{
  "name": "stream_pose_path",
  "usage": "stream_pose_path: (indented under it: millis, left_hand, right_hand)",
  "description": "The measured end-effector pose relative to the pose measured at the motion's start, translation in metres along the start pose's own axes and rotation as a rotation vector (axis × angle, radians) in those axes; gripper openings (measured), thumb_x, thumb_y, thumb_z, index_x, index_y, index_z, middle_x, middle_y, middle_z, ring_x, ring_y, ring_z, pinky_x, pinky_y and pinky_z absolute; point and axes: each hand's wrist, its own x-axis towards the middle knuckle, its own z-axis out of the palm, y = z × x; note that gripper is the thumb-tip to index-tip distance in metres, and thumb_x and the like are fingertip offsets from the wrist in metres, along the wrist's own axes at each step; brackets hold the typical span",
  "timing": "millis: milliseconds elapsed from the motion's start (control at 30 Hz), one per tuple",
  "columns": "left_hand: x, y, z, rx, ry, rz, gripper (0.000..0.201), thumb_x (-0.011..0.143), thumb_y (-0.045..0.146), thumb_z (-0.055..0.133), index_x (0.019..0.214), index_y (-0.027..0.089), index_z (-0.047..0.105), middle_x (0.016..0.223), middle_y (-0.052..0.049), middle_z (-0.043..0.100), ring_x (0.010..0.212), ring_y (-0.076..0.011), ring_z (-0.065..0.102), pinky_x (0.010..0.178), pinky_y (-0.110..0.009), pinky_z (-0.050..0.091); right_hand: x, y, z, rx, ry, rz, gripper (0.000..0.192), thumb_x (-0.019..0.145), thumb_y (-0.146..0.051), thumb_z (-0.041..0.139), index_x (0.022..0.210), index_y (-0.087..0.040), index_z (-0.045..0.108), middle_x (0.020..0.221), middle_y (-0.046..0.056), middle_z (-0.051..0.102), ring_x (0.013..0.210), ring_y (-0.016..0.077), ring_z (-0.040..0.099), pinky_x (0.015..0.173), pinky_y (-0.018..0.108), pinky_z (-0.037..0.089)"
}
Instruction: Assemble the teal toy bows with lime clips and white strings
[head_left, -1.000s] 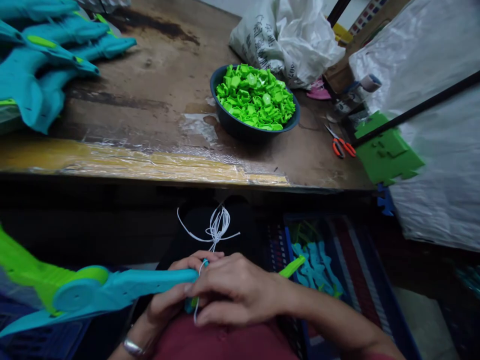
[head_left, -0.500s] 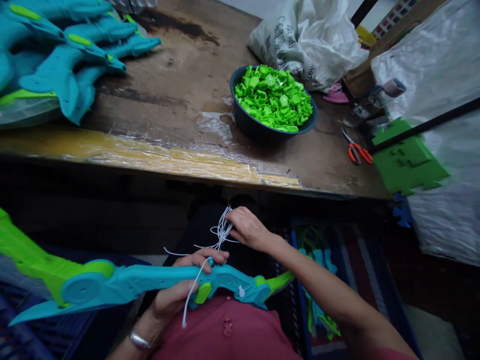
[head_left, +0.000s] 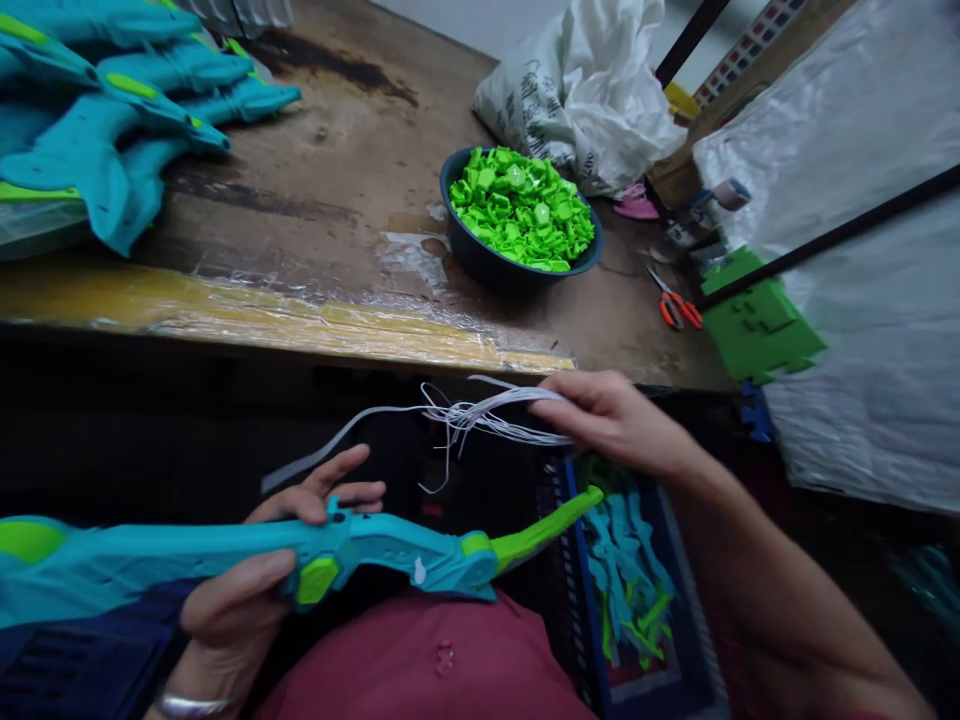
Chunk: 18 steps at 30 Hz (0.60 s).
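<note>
A long teal toy bow with lime-green tips lies across my lap below the table edge. My left hand grips it near the green button at its middle. A bundle of thin white strings is pinched in my right hand, held up just under the table's front edge. One strand trails down to the left toward the bow.
On the worn wooden table stand a dark bowl of small green parts, a pile of teal bow pieces at far left, orange-handled scissors, a white bag and a green foam piece. A blue crate of parts sits by my right knee.
My right hand left the bow, took the string bundle and lifted it up to the right. The bow shifted left and lower in my left hand.
</note>
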Motion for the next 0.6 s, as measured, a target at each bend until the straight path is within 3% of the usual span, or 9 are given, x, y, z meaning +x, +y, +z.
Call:
stream_pose_path:
  millis: [100, 233, 333, 467, 533, 600]
  left_hand:
    - [-0.003, 0.004, -0.014, -0.022, 0.134, -0.028, 0.028, 0.062, 0.033, 0.079, 0.087, 0.021, 0.076, 0.142, -0.013, 0.062, 0.112, -0.0459, 0.067, 0.088, -0.057, 0.062]
    - [-0.001, -0.006, -0.029, -0.038, 0.204, -0.106, 0.030, 0.059, 0.030, 0.080, 0.086, 0.020, 0.075, 0.136, -0.013, 0.066, 0.112, -0.0461, 0.068, 0.085, -0.056, 0.063]
    - [0.005, -0.015, -0.029, -0.058, 0.186, -0.170, 0.028, 0.060, 0.030, 0.080, 0.086, 0.020, 0.075, 0.133, -0.013, 0.068, 0.111, -0.0443, 0.069, 0.085, -0.053, 0.064]
    - [0.009, -0.018, -0.020, -0.121, 0.163, -0.229, 0.029, 0.059, 0.032, 0.081, 0.084, 0.020, 0.074, 0.127, -0.013, 0.071, 0.107, -0.0427, 0.071, 0.082, -0.050, 0.065]
    - [0.008, -0.017, -0.020, -0.126, 0.187, -0.242, 0.029, 0.059, 0.032, 0.081, 0.084, 0.020, 0.073, 0.125, -0.013, 0.072, 0.106, -0.0426, 0.071, 0.081, -0.049, 0.066]
    - [0.007, -0.015, -0.024, -0.113, 0.225, -0.244, 0.029, 0.059, 0.032, 0.081, 0.084, 0.021, 0.073, 0.126, -0.012, 0.072, 0.108, -0.0433, 0.070, 0.083, -0.050, 0.065]
  right_hand:
    - [-0.031, -0.008, -0.046, 0.285, 0.044, 0.230, 0.033, 0.095, -0.051, 0.061, 0.088, -0.019, 0.068, 0.050, -0.007, 0.044, 0.038, 0.0080, 0.034, 0.036, 0.022, 0.024]
    - [-0.059, -0.004, -0.091, 0.486, 0.281, 0.330, 0.028, 0.090, -0.048, 0.067, 0.091, -0.021, 0.071, 0.048, -0.009, 0.040, 0.032, 0.0035, 0.021, 0.035, 0.023, 0.017]
    - [-0.062, -0.005, -0.114, 0.476, 0.477, 0.355, 0.030, 0.103, -0.038, 0.050, 0.090, -0.020, 0.070, 0.049, -0.009, 0.040, 0.029, 0.0006, 0.019, 0.039, 0.024, 0.011]
    - [-0.053, -0.012, -0.137, 0.384, 0.768, 0.464, 0.052, 0.111, -0.017, 0.021, 0.095, -0.015, 0.071, 0.048, -0.009, 0.036, 0.031, -0.0015, 0.022, 0.047, 0.030, 0.006]
    - [-0.050, -0.012, -0.151, 0.318, 0.875, 0.453, 0.049, 0.111, -0.015, 0.025, 0.098, -0.012, 0.072, 0.048, -0.009, 0.035, 0.034, -0.0027, 0.022, 0.049, 0.033, 0.007]
    - [-0.049, -0.009, -0.169, 0.208, 1.013, 0.349, 0.040, 0.109, -0.015, 0.037, 0.094, -0.010, 0.073, 0.049, -0.006, 0.042, 0.039, -0.0030, 0.025, 0.050, 0.035, 0.010]
